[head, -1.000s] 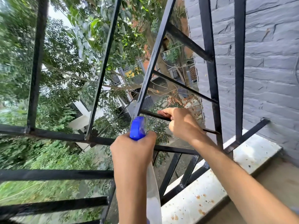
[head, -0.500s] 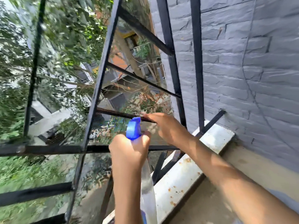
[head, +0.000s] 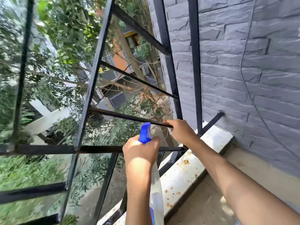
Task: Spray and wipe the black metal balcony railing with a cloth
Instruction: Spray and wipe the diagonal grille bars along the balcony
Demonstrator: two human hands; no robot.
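Two hands busy: left hand (head: 141, 153) grips spray bottle (head: 155, 187), right hand (head: 180, 132) curls round rail bar (head: 123, 116) just beyond the nozzle. Spray could hit knuckles, not bar, bc they're so close.

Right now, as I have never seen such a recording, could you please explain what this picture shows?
There is no machine here: a person wears one camera on the head, looking forward and down, so you see their own arms. The left hand grips a clear spray bottle with a blue head. The right hand is curled round a thin bar of the black railing. No cloth shows plainly. Below runs a white ledge with rusty spots, beside a grey brick wall.
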